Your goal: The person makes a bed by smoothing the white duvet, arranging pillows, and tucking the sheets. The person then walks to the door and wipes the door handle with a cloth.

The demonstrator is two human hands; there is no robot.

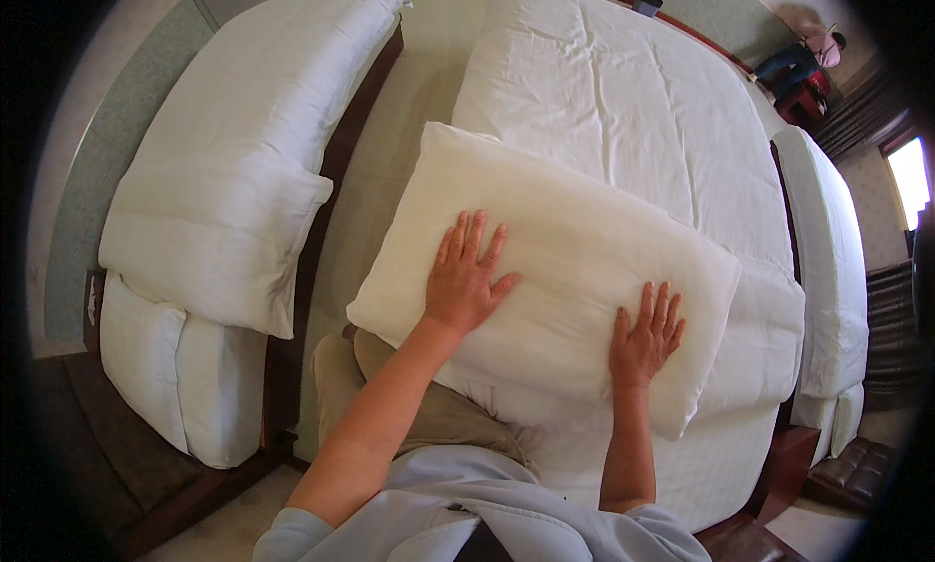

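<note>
A white pillow (pixel 562 226) lies at an angle across the near part of the middle bed, in front of me. My left hand (pixel 467 277) rests flat on its left half, palm down with the fingers apart. On its right half lies my right hand (pixel 646 335), also palm down, fingers spread. Neither hand grips anything. Beneath and beyond the pillow is a white duvet (pixel 635 109), creased lengthwise and folded back at the right. The white mattress (pixel 657 474) shows below the fold.
Another bed with a white duvet (pixel 234 124) and white pillows (pixel 146 343) stands left, across a strip of floor (pixel 365 189). A third white bed (pixel 829 262) is at the right. A person (pixel 800 58) bends by the far wall, near a dark bin (pixel 647 3).
</note>
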